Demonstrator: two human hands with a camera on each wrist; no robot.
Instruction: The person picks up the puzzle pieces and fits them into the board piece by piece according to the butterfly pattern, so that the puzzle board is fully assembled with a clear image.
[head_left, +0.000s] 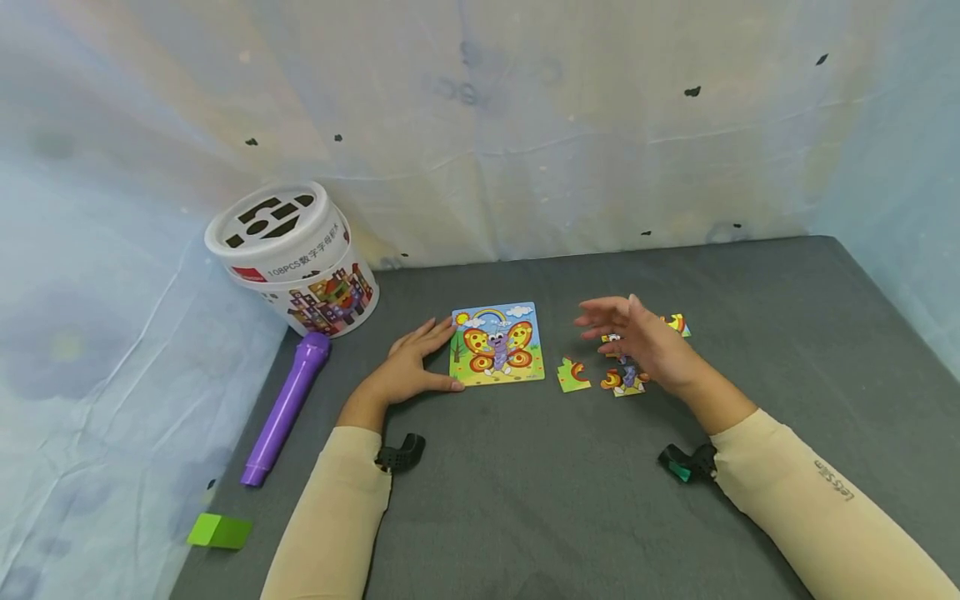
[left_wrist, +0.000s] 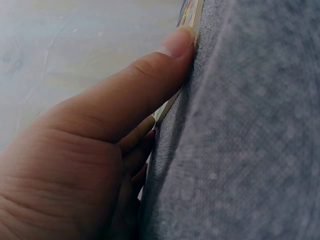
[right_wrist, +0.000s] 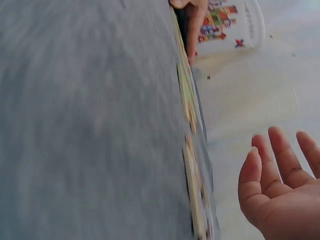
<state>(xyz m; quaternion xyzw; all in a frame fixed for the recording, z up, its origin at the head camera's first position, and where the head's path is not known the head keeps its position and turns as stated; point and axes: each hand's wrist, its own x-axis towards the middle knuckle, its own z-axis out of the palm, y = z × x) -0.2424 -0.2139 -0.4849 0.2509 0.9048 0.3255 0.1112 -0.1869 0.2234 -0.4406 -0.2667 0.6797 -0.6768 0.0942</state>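
Butterfly board (head_left: 497,343) lies near the back edge of the bench (head_left: 517,492), body pointing there head-first. My left hand (head_left: 407,367) touches it, fingers straight; my right hand (head_left: 648,343) is loose above puzzle pieces (head_left: 628,381).

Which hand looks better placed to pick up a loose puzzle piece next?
Probably the right hand: it hovers empty over the loose pieces, while the left hand touches the butterfly picture.
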